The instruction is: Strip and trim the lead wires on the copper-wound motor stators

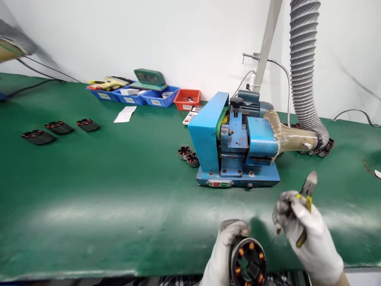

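Observation:
Near the front edge of the table, my left hand [222,248], in a white glove, is closed around a motor stator [233,258]. The stator is a dark ring with copper windings inside, and its open end faces up toward me. To its right, my gloved right hand [309,226] grips a pair of diagonal cutters [309,184] with yellow-marked handles. Their jaws point up and away, clear of the stator. Part of the handles is hidden by the fingers, and dark smudges mark that glove's fingertips.
A blue belt grinding machine [235,147] stands ahead, joined to a grey hose [306,71]. Two stators [184,151] sit at its left; three more stators [59,128] lie farther left. Blue bins [156,101], a red bin [187,106] and a clock [149,76] line the wall.

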A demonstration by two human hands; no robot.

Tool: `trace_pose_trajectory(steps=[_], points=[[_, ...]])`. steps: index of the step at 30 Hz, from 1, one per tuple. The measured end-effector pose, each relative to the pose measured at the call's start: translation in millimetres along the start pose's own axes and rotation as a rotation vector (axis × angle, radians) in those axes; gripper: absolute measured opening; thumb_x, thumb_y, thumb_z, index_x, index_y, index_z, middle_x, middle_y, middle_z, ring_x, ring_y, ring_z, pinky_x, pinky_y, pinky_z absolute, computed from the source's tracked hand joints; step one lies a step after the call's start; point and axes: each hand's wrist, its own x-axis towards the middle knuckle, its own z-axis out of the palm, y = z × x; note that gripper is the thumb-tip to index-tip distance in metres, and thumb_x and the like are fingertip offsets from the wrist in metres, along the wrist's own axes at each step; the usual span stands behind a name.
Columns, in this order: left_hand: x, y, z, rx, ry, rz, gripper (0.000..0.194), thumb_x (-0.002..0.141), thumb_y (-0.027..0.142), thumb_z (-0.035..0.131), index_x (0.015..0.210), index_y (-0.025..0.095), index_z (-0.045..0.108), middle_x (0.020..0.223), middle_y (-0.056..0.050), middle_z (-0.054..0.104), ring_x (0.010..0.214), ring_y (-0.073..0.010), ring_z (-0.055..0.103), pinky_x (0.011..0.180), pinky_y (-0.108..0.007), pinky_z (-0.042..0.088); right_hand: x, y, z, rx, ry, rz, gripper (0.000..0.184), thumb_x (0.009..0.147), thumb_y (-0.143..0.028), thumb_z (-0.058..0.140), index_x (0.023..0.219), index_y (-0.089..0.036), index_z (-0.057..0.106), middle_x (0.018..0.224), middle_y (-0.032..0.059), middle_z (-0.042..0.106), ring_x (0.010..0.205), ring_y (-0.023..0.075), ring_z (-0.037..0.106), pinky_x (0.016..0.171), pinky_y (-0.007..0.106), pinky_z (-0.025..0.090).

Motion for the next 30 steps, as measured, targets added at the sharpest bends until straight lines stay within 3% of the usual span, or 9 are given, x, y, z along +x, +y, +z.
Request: trace_pose_trajectory(steps=[2,5,13,15,19,21,26,28,30], points=[[4,7,5.3,-0.015,0.028,-0.030,0.016,0.074,0.030,0.062,0.062,0.019,0.062,0.075,-0.004,0.063,0.078,-0.0217,0.062,0.070,-0.032,0.053,-8,9,-2,-0.225,-0.079,-0.004,0.020,0.070,-0.034,0.072,0.082,-0.019,0.066,0.070,0.0039,0.063,0.058,0.0153,0.058,0.053,0.025,0.049],[9,18,13.6,-0.052,-0.080,-0.077,0.017,0.072,0.021,0.061,0.055,0.018,0.062,0.063,-0.003,0.062,0.069,-0.0194,0.062,0.067,-0.029,0.051,-16,20,1,-0.416,-0.135,-0.089,0.011,0.071,-0.029,0.070,0.075,-0.019,0.067,0.073,0.0050,0.065,0.068,0.0179,0.060,0.064,0.027,0.050],[6,26,9.7,-0.081,-0.202,-0.084,0.018,0.065,0.010,0.062,0.050,0.020,0.066,0.051,-0.002,0.063,0.055,-0.0181,0.062,0.062,-0.026,0.051,16,-17,10,-0.010,-0.090,-0.036,0.015,0.073,-0.032,0.069,0.072,-0.020,0.060,0.058,-0.0037,0.051,0.051,0.0102,0.049,0.049,0.021,0.042],[7,27,6.5,-0.095,-0.192,-0.084,0.014,0.066,0.012,0.063,0.055,0.019,0.068,0.054,-0.003,0.065,0.058,-0.0195,0.064,0.063,-0.028,0.051,17,-24,6,-0.186,-0.116,-0.040,0.015,0.076,-0.035,0.066,0.075,-0.021,0.062,0.064,-0.0014,0.056,0.059,0.0125,0.054,0.056,0.024,0.045],[8,36,3.5,-0.130,-0.199,-0.176,0.008,0.065,0.017,0.064,0.066,0.019,0.072,0.064,-0.003,0.070,0.065,-0.0203,0.067,0.069,-0.030,0.052,7,-25,-4,-0.965,-0.305,0.028,0.028,0.083,-0.041,0.055,0.088,-0.018,0.069,0.085,0.0083,0.066,0.080,0.0218,0.060,0.074,0.032,0.047],[6,39,3.1,-0.144,-0.229,-0.211,0.009,0.064,0.020,0.064,0.069,0.021,0.072,0.070,0.000,0.072,0.069,-0.0197,0.067,0.073,-0.032,0.052,4,-25,-8,-1.173,-0.412,0.077,0.036,0.084,-0.044,0.049,0.094,-0.016,0.069,0.087,0.0090,0.067,0.083,0.0241,0.060,0.078,0.033,0.047],[3,33,-0.7,-0.164,-0.301,-0.227,0.014,0.068,0.029,0.062,0.068,0.019,0.072,0.052,0.001,0.064,0.060,-0.0186,0.066,0.064,-0.031,0.053,5,-29,-11,-1.241,-0.696,0.146,0.040,0.088,-0.037,0.044,0.120,-0.016,0.060,0.101,0.0089,0.067,0.093,0.0226,0.062,0.083,0.030,0.047],[6,29,-3.1,-0.156,-0.361,-0.223,0.018,0.069,0.032,0.063,0.064,0.017,0.071,0.043,0.001,0.058,0.050,-0.0169,0.062,0.055,-0.029,0.052,4,-32,-9,-1.202,-0.740,0.121,0.042,0.089,-0.036,0.044,0.123,-0.015,0.057,0.110,0.0109,0.065,0.102,0.0230,0.059,0.090,0.030,0.045],[10,29,-4.1,-0.138,-0.384,-0.181,0.020,0.070,0.034,0.065,0.061,0.016,0.070,0.040,0.002,0.055,0.048,-0.0165,0.061,0.053,-0.028,0.052,1,-36,-5,-1.212,-0.730,0.141,0.042,0.088,-0.038,0.044,0.119,-0.014,0.060,0.108,0.0125,0.065,0.097,0.0232,0.061,0.085,0.029,0.047]])
